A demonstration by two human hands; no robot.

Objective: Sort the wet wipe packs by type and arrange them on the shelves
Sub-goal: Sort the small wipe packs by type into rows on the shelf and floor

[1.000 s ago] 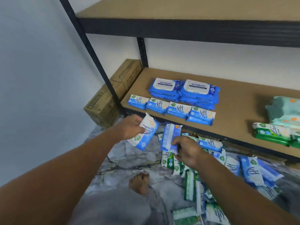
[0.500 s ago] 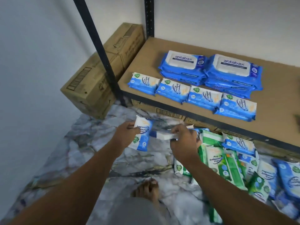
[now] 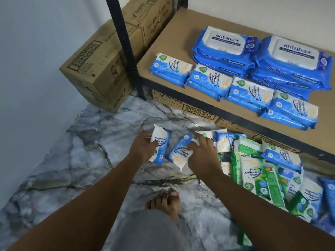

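Observation:
My left hand [image 3: 143, 149] grips a small blue-and-white fragrance-free wipe pack [image 3: 161, 144] above the marble floor. Just to its right, my right hand [image 3: 201, 153] holds a second small blue pack [image 3: 179, 153], tilted, with fingers curled over its top end. A mixed pile of green pine packs [image 3: 253, 174] and blue packs [image 3: 282, 156] lies on the floor at the right. On the brown shelf [image 3: 172, 38] a row of small blue packs [image 3: 232, 86] sits in front of two stacks of large blue antabax packs [image 3: 259, 57].
A black shelf post [image 3: 126, 49] stands left of the shelf, with brown cardboard boxes [image 3: 97, 69] behind it against the wall. More boxes [image 3: 181, 104] sit under the shelf. My bare foot [image 3: 163, 201] is on the floor below my hands.
The view has tilted down and closer to the floor. Both hands dropped from shelf-edge height toward the pile. The right hand's pack has turned and now hangs tilted beside the left pack.

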